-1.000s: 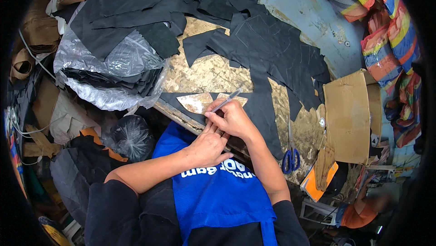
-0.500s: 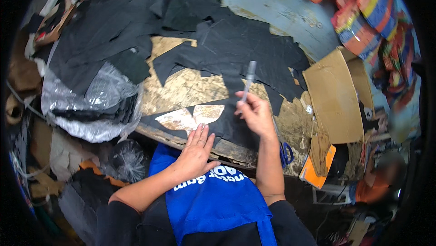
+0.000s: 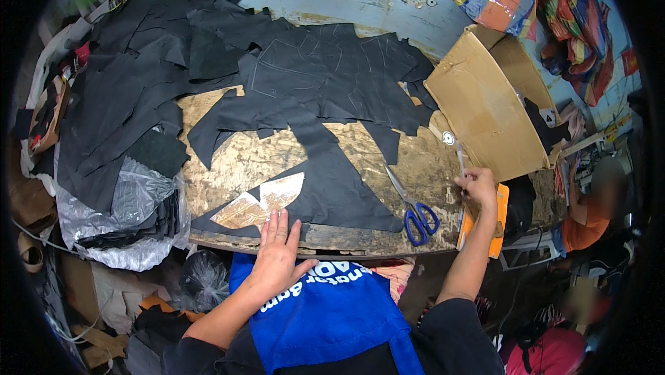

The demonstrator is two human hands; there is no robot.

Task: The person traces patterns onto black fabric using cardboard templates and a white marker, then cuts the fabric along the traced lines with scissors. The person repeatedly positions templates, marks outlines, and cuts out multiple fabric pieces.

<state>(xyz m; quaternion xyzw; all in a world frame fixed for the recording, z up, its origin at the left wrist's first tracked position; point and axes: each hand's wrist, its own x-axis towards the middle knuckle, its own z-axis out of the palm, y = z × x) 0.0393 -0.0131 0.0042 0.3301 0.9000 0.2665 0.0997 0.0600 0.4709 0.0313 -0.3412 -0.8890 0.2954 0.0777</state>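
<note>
My left hand [image 3: 279,254] lies flat with fingers outstretched, its fingertips at the lower tips of two worn, pale pattern pieces [image 3: 282,191]. These rest on a black sheet of leather-like material [image 3: 325,188] along the table's near edge. Over at the right, my right hand [image 3: 479,186] is closed around a slim, clear-barrelled pen [image 3: 460,159] that points upward. Between my hands lies a pair of scissors [image 3: 398,182] with blue handles, its blades pointing away from me.
More black sheets [image 3: 325,63], some with chalk-like outlines, cover the worn wooden table [image 3: 242,150]. A cardboard box [image 3: 478,98] stands far right, and an orange box [image 3: 500,212] lies beside my right forearm. Plastic-wrapped black pieces [image 3: 131,226] sit at left. Two people [image 3: 585,226] are at the right.
My right hand has moved right with the pen, away from the pattern pieces, uncovering the scissors. My left hand stays at the pattern pieces. The whole view has shifted.
</note>
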